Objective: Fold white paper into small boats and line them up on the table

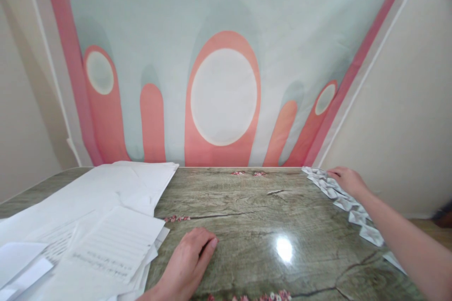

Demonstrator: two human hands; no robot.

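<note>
Grey-white paper, folded into small pieces (342, 204), forms a slanting row along the right side of the wood-patterned worktop (247, 240), from the far edge to the near right. The right hand (348, 181) reaches to the row's far end, its fingertips at a piece there; whether they pinch it or merely touch it cannot be told. The left hand (192, 258) rests loosely curled on the worktop, left of centre, with nothing visible in it; its palm is hidden. Just left of it lie handwritten sheets (123, 235), overlapping larger blank sheets (137, 174). The likeliest mishap is the row losing its line: the right forearm (399, 235) passes over its near part, so a low sleeve-side brush could skew several light pieces or tip 1 off the right edge. A leftward slide of the left hand could also ruffle the loose sheets.
</note>
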